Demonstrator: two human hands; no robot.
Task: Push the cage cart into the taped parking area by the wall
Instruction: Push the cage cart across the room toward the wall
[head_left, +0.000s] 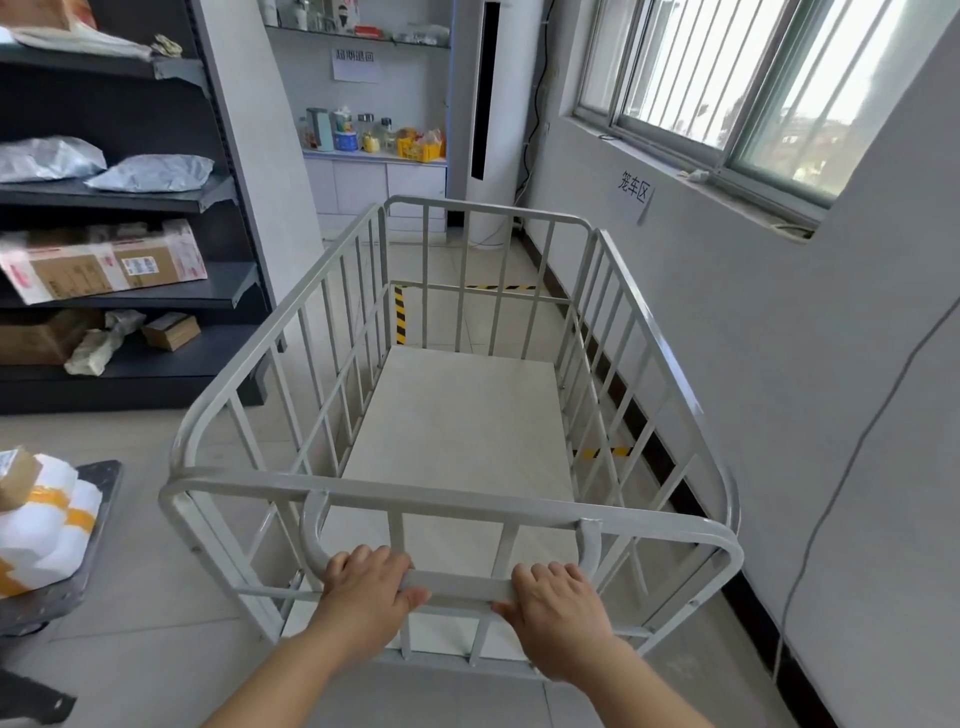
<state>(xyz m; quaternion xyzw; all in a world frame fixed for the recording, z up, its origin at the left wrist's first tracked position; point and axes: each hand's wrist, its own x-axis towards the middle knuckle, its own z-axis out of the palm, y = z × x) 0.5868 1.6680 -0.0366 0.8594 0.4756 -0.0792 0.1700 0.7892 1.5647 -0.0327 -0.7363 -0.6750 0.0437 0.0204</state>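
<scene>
A pale grey cage cart (457, 499) with barred sides and a bare cream floor stands in front of me, its right side close to the white wall (779, 374). My left hand (371, 587) and my right hand (558, 608) both grip the low push handle (460, 586) at the cart's near end, fingers curled over the bar. Yellow-and-black floor tape (399, 317) shows through the far bars, with another strip (602, 452) seen through the right side by the wall. A paper sign (634, 193) hangs on the wall under the window.
Dark shelving (130, 291) loaded with parcels lines the left. A flat trolley (78, 545) carrying white packages sits at the near left. A tall white air conditioner (485, 119) and a counter with jars stand at the far end. A cable (852, 467) runs down the wall.
</scene>
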